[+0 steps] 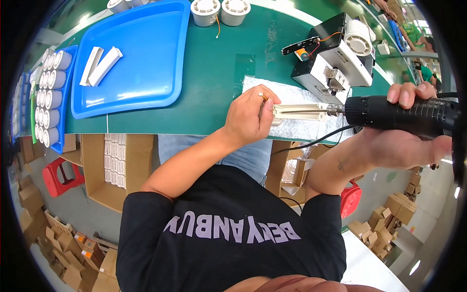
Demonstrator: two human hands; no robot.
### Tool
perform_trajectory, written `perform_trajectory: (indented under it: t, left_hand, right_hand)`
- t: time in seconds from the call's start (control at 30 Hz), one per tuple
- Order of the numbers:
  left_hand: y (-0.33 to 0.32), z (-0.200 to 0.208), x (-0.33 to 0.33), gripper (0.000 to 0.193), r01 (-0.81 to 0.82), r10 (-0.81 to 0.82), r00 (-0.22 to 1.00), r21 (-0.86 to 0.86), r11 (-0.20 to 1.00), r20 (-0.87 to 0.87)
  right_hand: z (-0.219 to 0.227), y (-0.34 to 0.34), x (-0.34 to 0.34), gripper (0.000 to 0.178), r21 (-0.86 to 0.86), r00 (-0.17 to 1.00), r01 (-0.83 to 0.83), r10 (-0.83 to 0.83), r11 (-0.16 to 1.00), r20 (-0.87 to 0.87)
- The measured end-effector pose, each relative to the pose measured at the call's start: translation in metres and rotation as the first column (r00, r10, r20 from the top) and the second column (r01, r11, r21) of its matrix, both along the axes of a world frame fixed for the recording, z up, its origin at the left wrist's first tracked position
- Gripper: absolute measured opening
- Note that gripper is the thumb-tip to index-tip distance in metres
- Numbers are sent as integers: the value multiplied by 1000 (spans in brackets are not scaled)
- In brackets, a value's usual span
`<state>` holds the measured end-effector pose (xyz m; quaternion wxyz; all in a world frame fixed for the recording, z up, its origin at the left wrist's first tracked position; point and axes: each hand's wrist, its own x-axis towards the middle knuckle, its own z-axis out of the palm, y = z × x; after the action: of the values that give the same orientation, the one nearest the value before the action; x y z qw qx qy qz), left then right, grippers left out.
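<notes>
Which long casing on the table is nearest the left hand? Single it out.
The casing between the left hand and the black driver; the other two casings lie farther off, inside the large blue tray.

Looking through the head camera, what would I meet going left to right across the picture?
Narrow blue tray of white round parts, large blue tray, person's left hand, cream channel-shaped piece, black tool body.

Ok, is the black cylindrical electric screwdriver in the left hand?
No, the right hand grips the screwdriver around its black body.
</notes>
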<state>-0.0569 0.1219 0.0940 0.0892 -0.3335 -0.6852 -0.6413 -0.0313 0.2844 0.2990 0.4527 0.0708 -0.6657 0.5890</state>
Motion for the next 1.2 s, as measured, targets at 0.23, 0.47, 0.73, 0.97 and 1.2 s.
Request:
perform_trajectory:
  t: [0.23, 0.47, 0.73, 0.97, 1.2]
  left_hand:
    - [0, 2, 1, 6, 17, -17, 1000, 4, 1000, 23]
    - [-1, 2, 1, 5, 26, -26, 1000, 3, 1000, -4]
    - [3, 4, -1, 8, 12, -12, 1000, 2, 1000, 16]
    - [-15, 44, -42, 12, 58, -25, 989, -226, 972, 147]
    - [26, 95, -241, 23, -412, 419, 902, -79, 908, 107]
  right_hand:
    - [-9, 6, 3, 83, 81, 994, 88, -94, 993, 64]
    - [-27, 31, -1, 86, -60, 794, -593, 571, 803, -210]
    - [-31, 21, 5, 84, -67, 869, -474, 454, 878, -197]
    - [22, 79, 14, 61, -235, 902, -226, 112, 945, -418]
    - [34, 89, 45, 64, -116, 777, -417, 288, 901, -560]
